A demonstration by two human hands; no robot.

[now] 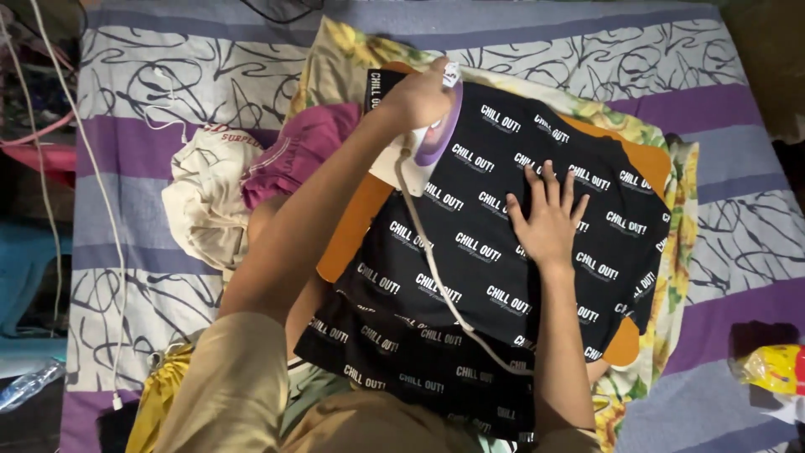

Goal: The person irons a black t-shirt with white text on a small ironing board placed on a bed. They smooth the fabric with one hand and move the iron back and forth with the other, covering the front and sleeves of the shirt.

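Sleeves of tan cloth (226,394) fill the near edge, the person's two forearms reaching away from them over a black garment (495,277) printed all over with small white lettered patches in tilted rows. The garment lies spread on an orange board (356,231), its lower part hanging toward the person. A white cord (444,294) trails across the cloth from the iron down to the near edge. Right hand (549,220) — fingers spread, palm pressed flat on the garment near its middle, wrist straight. Left hand (417,96) — closed around the handle of a white and purple electric iron (426,138), which rests on the garment's far left corner, the arm bent at the elbow. Beside the board to the left lie a crumpled cream garment (201,197) and a pink one (298,151). At the near right edge sits a yellow crinkled packet (776,367). Beneath everything — a floral yellow cloth (662,159) over a purple, grey and white striped sheet (168,75).
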